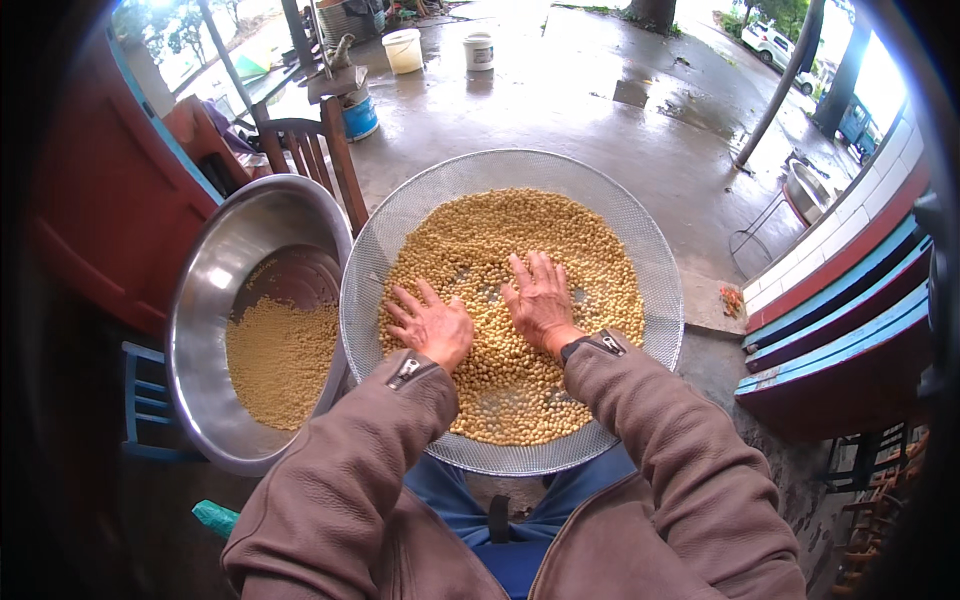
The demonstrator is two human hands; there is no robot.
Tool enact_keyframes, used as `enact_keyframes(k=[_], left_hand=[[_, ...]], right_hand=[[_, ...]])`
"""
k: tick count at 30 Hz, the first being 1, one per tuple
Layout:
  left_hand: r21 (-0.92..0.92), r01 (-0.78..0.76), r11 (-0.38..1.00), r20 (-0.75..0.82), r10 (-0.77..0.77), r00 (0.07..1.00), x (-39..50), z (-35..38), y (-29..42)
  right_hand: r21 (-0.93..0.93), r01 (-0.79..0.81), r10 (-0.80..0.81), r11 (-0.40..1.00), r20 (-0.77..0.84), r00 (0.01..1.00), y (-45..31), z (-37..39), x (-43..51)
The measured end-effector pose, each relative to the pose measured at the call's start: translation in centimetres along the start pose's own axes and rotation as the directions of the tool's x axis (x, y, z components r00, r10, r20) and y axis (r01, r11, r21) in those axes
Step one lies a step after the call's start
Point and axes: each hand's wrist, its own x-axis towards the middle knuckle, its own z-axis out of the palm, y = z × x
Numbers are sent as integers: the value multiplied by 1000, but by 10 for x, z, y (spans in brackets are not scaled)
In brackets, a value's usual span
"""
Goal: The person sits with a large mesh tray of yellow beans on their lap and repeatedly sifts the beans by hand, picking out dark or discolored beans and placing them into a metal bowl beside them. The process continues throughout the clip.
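Before me is a round wire-mesh sieve (529,169) with a broad layer of soybeans (510,214) spread inside it. My left hand (431,322) lies palm down on the beans left of centre, fingers spread. On the beans right of centre rests my right hand (538,296), also palm down, its fingers pointing away from me. Neither hand grips anything. Bare mesh shows through thin spots between and around the hands. To the left, a large metal basin (210,300) holds a heap of beans (281,360) and sits tilted in view beside the sieve's rim.
A wooden chair (341,150) stands behind the basin, and a blue chair (146,401) is at its left. Two white buckets (403,52) (478,52) stand on the wet concrete floor (540,112). At right are blue-and-red boards (840,352) by a tiled wall (832,232).
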Motion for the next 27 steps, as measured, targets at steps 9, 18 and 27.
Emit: enact_keyframes(k=[9,18,27], left_hand=[[-171,-249,953,-296,191,936,15,61,0],[-163,-642,749,-281,589,758,61,18,-4],[-335,-595,730,429,681,594,46,-6,-18]], right_hand=[[174,241,-240,955,-28,970,-18,27,-19],[144,286,-277,947,-81,958,-8,10,30],[436,406,-516,803,171,839,-10,-15,0]])
